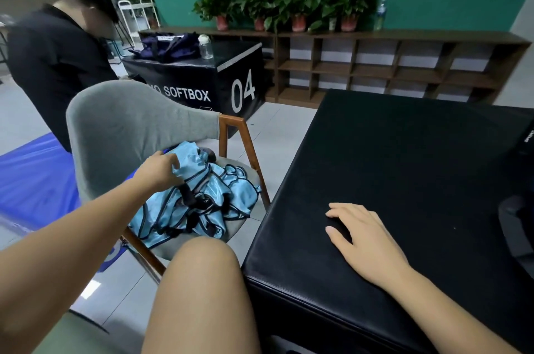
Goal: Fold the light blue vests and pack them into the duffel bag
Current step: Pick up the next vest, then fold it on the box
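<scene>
A heap of light blue vests [213, 197] with black trim lies crumpled on the seat of a grey chair [121, 125] to my left. My left hand [160, 170] reaches over the heap and grips a bunch of the blue fabric at its top. My right hand [367, 241] rests flat, fingers spread, on the black padded box [404, 157] in front of me. A dark bag [520, 229] shows partly at the right edge of that box, mostly cut off by the frame.
A second black box [199, 79] marked SOFTBOX 04 stands farther back with a navy duffel bag [169, 45] and a clear bottle [205, 47] on it. A person in black [55, 64] bends beside it. Wooden shelves [390, 64] with potted plants line the green wall. My knee [202, 281] is below.
</scene>
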The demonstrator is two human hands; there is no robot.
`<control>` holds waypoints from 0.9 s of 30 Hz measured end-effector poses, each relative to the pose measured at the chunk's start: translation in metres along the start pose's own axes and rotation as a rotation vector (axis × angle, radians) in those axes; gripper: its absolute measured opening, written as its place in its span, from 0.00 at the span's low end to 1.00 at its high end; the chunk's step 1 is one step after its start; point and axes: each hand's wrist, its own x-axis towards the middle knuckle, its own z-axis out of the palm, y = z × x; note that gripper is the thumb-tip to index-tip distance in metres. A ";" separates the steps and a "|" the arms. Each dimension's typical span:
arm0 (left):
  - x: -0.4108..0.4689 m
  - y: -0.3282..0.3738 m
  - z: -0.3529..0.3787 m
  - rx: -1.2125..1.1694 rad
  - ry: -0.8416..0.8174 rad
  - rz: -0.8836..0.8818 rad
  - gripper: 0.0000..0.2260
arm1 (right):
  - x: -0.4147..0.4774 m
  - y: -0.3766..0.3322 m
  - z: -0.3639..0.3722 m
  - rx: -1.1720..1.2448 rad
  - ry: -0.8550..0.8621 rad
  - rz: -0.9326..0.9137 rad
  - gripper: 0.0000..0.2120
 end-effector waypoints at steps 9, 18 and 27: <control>0.000 -0.001 0.007 0.069 0.013 -0.072 0.09 | -0.002 -0.005 -0.002 -0.019 0.013 0.013 0.16; -0.001 0.035 -0.066 -0.355 0.216 -0.107 0.05 | -0.004 -0.015 -0.010 -0.044 0.028 0.025 0.16; 0.002 0.082 -0.163 -0.492 0.472 0.003 0.05 | -0.005 -0.020 -0.016 -0.034 0.029 0.008 0.16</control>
